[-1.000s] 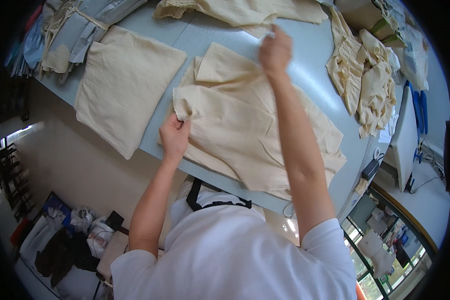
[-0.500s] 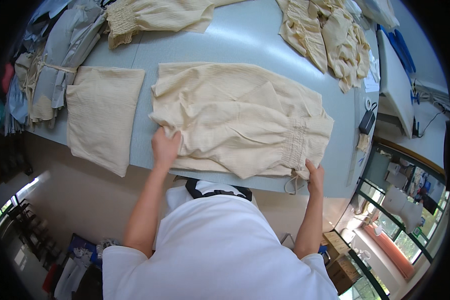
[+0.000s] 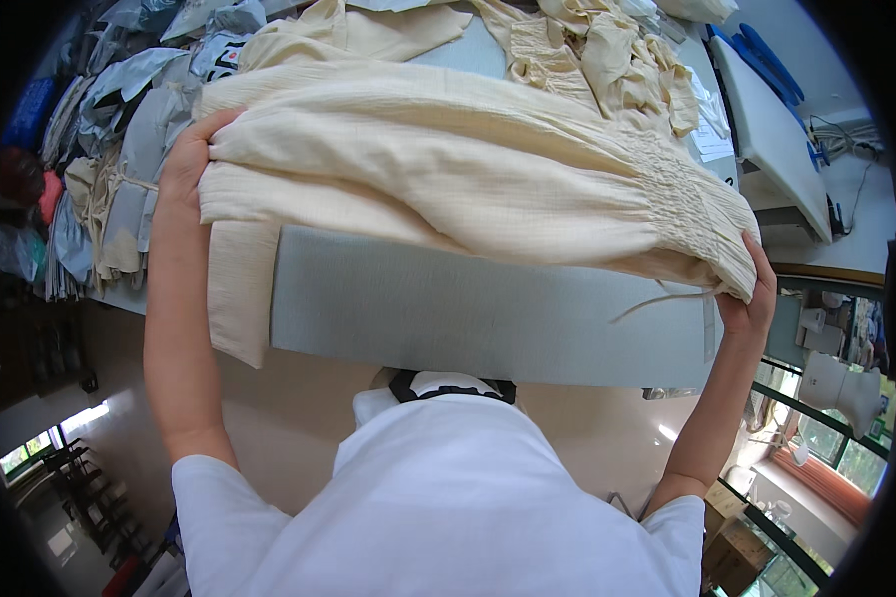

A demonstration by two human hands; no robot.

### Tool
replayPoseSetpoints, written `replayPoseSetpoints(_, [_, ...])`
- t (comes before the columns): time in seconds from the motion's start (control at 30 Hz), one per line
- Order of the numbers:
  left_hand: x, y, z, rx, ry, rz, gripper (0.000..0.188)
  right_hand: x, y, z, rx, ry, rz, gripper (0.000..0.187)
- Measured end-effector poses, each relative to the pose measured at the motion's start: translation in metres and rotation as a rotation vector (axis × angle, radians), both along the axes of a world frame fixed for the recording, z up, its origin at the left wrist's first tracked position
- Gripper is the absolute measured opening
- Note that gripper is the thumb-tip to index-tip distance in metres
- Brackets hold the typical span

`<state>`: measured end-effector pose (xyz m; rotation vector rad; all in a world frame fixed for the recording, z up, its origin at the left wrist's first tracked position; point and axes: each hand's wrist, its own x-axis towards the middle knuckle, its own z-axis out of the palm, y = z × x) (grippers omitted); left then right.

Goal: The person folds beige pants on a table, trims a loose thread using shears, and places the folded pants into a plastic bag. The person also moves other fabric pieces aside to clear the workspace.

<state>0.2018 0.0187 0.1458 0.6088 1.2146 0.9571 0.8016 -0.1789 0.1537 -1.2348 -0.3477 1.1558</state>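
Clasping opposite ends of cream garment — left grip and right grip; cardboard box — contents hidden.

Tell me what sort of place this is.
Probably a garment workshop: a gathered cream garment is held over a broad worktable, with crumpled cream cloth beyond and a tied bundle at left.

Around a smooth, pale grey-blue worktop
A grey bundle tied with a cream strip lies at its left; crumpled cream cloth lies on the far side; a flat white board stands beyond the right end, a brown cardboard box lower right.
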Motion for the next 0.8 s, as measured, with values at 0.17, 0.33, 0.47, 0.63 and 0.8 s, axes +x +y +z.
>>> replayPoseSetpoints(0.17, [0.011,-0.022,-0.007,0.225,0.289,0.011,0.047,-0.01,-0.012,-0.014,-0.032,-0.054,0.028,0.043])
replayPoseSetpoints(0.33, [0.004,-0.056,-0.127,0.269,0.469,-0.006,0.049,-0.015,-0.038,-0.108,-0.117,-0.563,0.194,0.041])
replayPoseSetpoints(0.47, [0.007,-0.117,-0.238,0.083,0.551,0.106,0.044,-0.019,-0.09,-0.214,-0.486,-0.637,0.152,0.04])
replayPoseSetpoints(0.63, [0.016,-0.164,-0.231,0.102,0.995,0.028,0.045,-0.01,-0.144,-0.247,-0.581,-0.695,0.112,0.044])
replayPoseSetpoints(0.8, [0.029,-0.151,-0.209,0.581,1.481,-0.311,0.043,-0.027,-0.121,-0.204,-0.579,-1.565,0.136,0.037])
